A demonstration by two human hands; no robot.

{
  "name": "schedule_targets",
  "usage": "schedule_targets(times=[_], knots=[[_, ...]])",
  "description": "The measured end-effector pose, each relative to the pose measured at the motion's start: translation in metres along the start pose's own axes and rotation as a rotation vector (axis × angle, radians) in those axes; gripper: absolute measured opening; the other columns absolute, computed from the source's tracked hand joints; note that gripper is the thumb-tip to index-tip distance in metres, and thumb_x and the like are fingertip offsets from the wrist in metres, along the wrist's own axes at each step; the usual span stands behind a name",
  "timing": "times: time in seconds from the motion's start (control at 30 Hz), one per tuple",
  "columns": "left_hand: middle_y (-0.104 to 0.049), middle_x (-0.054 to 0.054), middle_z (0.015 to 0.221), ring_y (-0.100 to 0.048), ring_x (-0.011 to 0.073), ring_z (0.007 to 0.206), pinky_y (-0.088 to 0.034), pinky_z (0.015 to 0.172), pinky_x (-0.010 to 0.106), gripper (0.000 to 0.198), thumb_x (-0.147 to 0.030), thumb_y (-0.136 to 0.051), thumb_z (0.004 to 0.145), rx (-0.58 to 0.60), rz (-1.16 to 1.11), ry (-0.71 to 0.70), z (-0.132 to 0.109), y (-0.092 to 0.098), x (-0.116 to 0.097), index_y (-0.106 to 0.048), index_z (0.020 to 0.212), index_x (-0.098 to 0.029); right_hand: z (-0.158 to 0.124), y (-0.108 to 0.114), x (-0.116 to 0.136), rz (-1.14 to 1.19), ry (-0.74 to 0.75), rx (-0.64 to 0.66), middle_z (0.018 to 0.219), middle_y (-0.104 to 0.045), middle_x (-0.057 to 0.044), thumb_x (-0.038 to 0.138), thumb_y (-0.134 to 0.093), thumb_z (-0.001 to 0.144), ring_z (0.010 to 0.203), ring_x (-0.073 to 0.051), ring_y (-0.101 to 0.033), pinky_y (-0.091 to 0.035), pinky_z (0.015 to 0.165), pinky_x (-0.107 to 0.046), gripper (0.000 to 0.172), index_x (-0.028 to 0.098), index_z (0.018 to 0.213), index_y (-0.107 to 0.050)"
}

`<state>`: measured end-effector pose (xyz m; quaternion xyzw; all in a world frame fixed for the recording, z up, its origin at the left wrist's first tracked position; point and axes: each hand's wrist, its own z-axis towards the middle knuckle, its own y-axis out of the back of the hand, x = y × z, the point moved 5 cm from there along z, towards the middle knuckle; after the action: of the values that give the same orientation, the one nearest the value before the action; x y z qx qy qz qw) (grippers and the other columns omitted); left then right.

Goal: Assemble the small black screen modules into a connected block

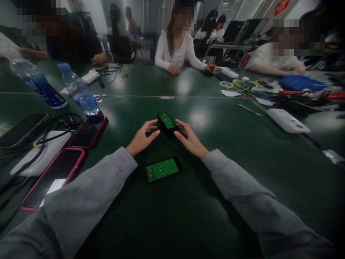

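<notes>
A small black case with a green circuit board [167,122] in it sits on the dark green table [205,172], between my two hands. My right hand [190,138] touches its right side with thumb and fingers curled round it. My left hand [142,137] hovers just left of it, fingers spread, not clearly touching. A second black case with a green circuit board [161,169] lies flat nearer to me, between my grey-sleeved forearms.
Two phones in pink-red cases [88,131] [52,178], a white box [43,154], black cables and two water bottles [78,90] crowd the left. A white device [287,120], wires and tools lie at the right. Several people sit around the far side.
</notes>
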<state>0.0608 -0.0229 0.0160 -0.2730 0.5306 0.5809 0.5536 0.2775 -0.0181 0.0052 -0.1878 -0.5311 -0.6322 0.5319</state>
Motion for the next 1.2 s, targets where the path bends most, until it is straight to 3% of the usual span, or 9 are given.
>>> schedule_targets(times=[0.23,0.43,0.5,0.57,0.67,0.73,1.2], knots=[[-0.059,0.012,0.135,-0.063,0.0218,0.112,-0.048,0.099,0.043,0.037,-0.035,-0.063,0.090,-0.079,-0.089,0.016,0.002,0.004,0.008,-0.055,0.123,-0.020,-0.004,0.006,0.008,-0.127,0.051,-0.148,0.140,-0.037,-0.010,0.065,-0.049,0.093,0.129,-0.030,-0.041,-0.037,0.111,-0.056,0.075,0.036,0.154,-0.016],[-0.062,0.011,0.131,-0.062,0.0222,0.115,-0.047,0.103,0.044,0.033,-0.032,-0.063,0.089,-0.112,-0.158,0.058,0.002,0.005,0.010,-0.056,0.120,-0.020,-0.026,0.003,0.063,-0.152,0.123,-0.258,0.143,-0.037,-0.008,0.054,-0.038,0.099,0.131,-0.032,-0.041,-0.039,0.109,-0.058,0.061,0.037,0.154,-0.016],[-0.062,0.011,0.130,-0.062,0.0223,0.116,-0.046,0.104,0.044,0.033,-0.032,-0.062,0.090,-0.125,-0.182,0.060,0.002,0.005,0.012,-0.056,0.120,-0.019,-0.038,-0.004,0.084,-0.118,0.211,-0.181,0.139,-0.043,-0.007,0.051,-0.037,0.099,0.128,-0.033,-0.044,-0.041,0.107,-0.057,0.055,0.039,0.152,-0.023],[-0.063,0.011,0.129,-0.062,0.0223,0.115,-0.047,0.104,0.044,0.033,-0.032,-0.062,0.090,-0.140,-0.204,0.057,0.003,0.005,0.013,-0.056,0.119,-0.019,-0.049,-0.016,0.099,-0.155,0.329,0.002,0.139,-0.046,-0.005,0.053,-0.043,0.097,0.128,-0.034,-0.046,-0.042,0.105,-0.059,0.057,0.044,0.150,-0.025],[-0.064,0.011,0.128,-0.063,0.0220,0.114,-0.048,0.102,0.043,0.032,-0.033,-0.061,0.090,-0.156,-0.224,0.055,0.003,0.005,0.014,-0.056,0.119,-0.019,-0.061,-0.035,0.102,-0.265,0.421,0.269,0.149,-0.035,-0.006,0.056,-0.059,0.090,0.131,-0.037,-0.043,-0.044,0.102,-0.060,0.078,0.048,0.152,-0.012],[-0.063,0.011,0.128,-0.062,0.0220,0.115,-0.048,0.102,0.042,0.032,-0.032,-0.060,0.091,-0.157,-0.220,0.061,0.003,0.006,0.013,-0.056,0.119,-0.019,-0.063,-0.041,0.098,-0.274,0.421,0.344,0.154,-0.027,-0.008,0.054,-0.064,0.088,0.134,-0.036,-0.040,-0.044,0.103,-0.060,0.089,0.045,0.154,-0.004],[-0.065,0.011,0.126,-0.062,0.0220,0.115,-0.047,0.103,0.042,0.030,-0.032,-0.062,0.090,-0.164,-0.226,0.050,0.004,0.005,0.013,-0.059,0.117,-0.019,-0.059,-0.042,0.097,-0.180,0.382,0.333,0.136,-0.046,-0.015,0.051,-0.066,0.089,0.123,-0.030,-0.049,-0.048,0.100,-0.051,0.075,0.020,0.147,-0.029]])
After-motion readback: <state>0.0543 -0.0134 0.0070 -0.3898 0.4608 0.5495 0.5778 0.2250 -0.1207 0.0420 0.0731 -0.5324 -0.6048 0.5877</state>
